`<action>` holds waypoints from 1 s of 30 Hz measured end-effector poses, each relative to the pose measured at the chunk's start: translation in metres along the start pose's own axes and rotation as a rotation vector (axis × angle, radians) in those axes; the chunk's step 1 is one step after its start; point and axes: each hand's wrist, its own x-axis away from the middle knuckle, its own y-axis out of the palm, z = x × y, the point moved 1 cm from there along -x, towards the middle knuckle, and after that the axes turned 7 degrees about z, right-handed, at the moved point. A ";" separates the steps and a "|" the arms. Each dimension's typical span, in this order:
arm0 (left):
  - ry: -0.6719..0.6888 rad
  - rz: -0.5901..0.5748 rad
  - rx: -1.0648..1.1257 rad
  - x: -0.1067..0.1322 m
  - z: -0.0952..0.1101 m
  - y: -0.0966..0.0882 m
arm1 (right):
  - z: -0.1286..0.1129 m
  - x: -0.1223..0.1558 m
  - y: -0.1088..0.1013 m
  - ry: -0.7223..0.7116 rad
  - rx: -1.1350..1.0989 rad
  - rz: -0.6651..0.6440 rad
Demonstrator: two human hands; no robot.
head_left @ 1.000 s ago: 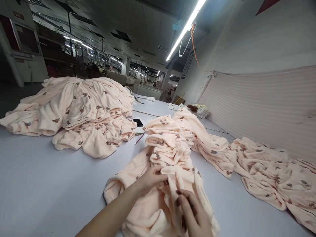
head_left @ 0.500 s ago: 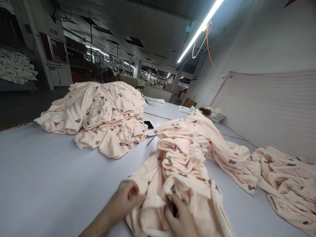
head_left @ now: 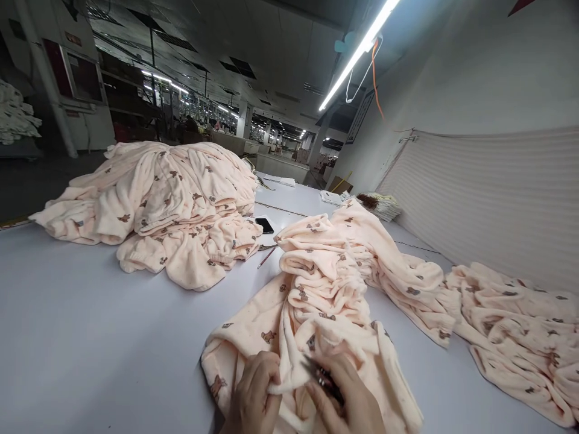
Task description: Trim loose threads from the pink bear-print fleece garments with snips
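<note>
A peach fleece garment (head_left: pixel 316 301) with small brown bear prints lies bunched on the white table (head_left: pixel 99 337) in front of me. My left hand (head_left: pixel 253 395) pinches a fold of its near edge, fingers closed on the cloth. My right hand (head_left: pixel 346 398) is closed too and holds a small dark metal tool (head_left: pixel 319 375), probably thread snips, against the same fold. Both hands sit at the bottom of the view, close together.
A big heap of the same peach garments (head_left: pixel 167 199) lies at the left rear. More of them trail off to the right (head_left: pixel 511 325). A black phone (head_left: pixel 265 225) and a red pencil (head_left: pixel 266 257) lie between the piles. A striped wall covering (head_left: pixel 497 199) runs along the right.
My left hand has slid from on top of the garment down to its near edge and closed on a fold. My right hand has drawn nearer, and the dark tool shows in it.
</note>
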 end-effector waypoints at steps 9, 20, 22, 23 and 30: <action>0.104 -0.011 0.020 -0.001 -0.010 -0.004 | 0.003 0.005 0.010 -0.050 0.031 0.111; -0.451 -0.256 0.406 -0.021 0.004 0.006 | 0.016 -0.004 0.018 0.122 0.127 0.107; -0.707 -0.412 0.674 -0.026 0.012 0.010 | 0.017 -0.009 0.014 0.181 0.134 0.116; -0.811 -0.451 0.815 -0.028 0.016 0.011 | 0.017 -0.011 0.011 0.210 0.142 0.117; -1.022 -0.381 1.375 -0.037 0.030 0.015 | 0.012 -0.011 -0.012 0.013 0.056 0.010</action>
